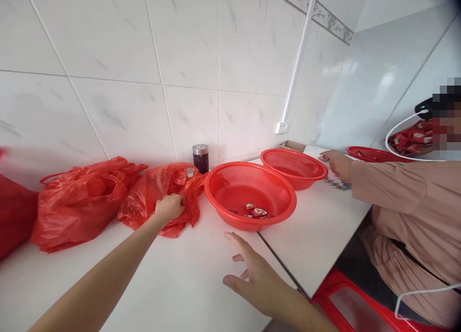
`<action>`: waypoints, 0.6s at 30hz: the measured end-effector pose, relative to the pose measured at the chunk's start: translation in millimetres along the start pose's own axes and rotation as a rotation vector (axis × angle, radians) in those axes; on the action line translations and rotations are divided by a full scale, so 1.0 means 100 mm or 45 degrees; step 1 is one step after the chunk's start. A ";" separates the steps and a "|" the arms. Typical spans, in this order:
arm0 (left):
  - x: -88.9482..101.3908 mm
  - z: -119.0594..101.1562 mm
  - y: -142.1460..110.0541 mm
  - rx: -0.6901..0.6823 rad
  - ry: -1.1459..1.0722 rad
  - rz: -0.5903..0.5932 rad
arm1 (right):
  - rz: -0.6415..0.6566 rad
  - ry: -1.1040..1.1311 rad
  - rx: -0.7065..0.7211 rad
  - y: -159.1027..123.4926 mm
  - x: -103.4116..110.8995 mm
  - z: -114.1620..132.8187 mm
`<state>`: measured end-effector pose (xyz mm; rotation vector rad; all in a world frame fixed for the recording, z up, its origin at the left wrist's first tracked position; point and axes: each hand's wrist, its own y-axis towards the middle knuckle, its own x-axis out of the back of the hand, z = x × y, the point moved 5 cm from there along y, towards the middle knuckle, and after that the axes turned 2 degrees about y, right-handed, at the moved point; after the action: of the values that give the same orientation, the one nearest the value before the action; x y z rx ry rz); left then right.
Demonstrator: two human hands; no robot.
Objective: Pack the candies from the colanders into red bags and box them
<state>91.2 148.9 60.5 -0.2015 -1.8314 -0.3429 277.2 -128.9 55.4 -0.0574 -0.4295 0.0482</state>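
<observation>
**Touching a red bag with one hand, reaching open with the other**

Curled narrow over the crumpled, translucent red plastic bag (142, 192) left of centre with the left hand (170, 207); too hidden at the fingertips to tell pinching from mere touching. Spread wide at lower centre with the right hand (254, 276), above the white tabletop (173, 284) and near the large round red plastic basin (236, 192).

Looks thin, shiny and wrinkled at the bag under the left hand, with loose folds reaching toward the basin. Counted as bags: three, including a fuller translucent red bag (86, 207) just beside, farther left, and a darker red bag (16, 216) cut off at the left edge.

Counted as basins: three, with perforated walls on the two nearer. Holding several small red, white and dark wrapped pieces (260, 212) in the nearest, partly overlapping, so impossible to count exactly. Set behind, right of centre: a second red basin (293, 165). Visible farther right: a third red basin (374, 154), partly hidden.

Standing behind the bags, near the wall: one dark jar with a silver lid (200, 160). Reaching in from the right: one person in a pinkish-brown top (389, 185).
</observation>
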 end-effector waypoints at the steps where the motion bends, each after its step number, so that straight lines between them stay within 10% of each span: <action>1: 0.03 0.02 0.00 -0.020 0.018 -0.014 | 0.017 0.011 0.028 0.04 -0.06 0.02; 10: 0.45 -0.03 -0.52 -0.350 0.126 -0.332 | -0.341 -0.221 0.424 1.46 -0.49 0.25; 15: 0.15 0.03 -1.25 -0.665 0.349 -0.336 | -0.490 -0.210 0.423 2.18 -0.57 0.22; 18: -0.07 0.23 -1.22 -0.630 0.381 -0.287 | -0.560 -0.189 0.499 2.18 -0.56 0.29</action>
<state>34.5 42.0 32.0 -0.2682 -1.4499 -0.9356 206.4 86.1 44.5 0.4287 -0.5664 -0.2978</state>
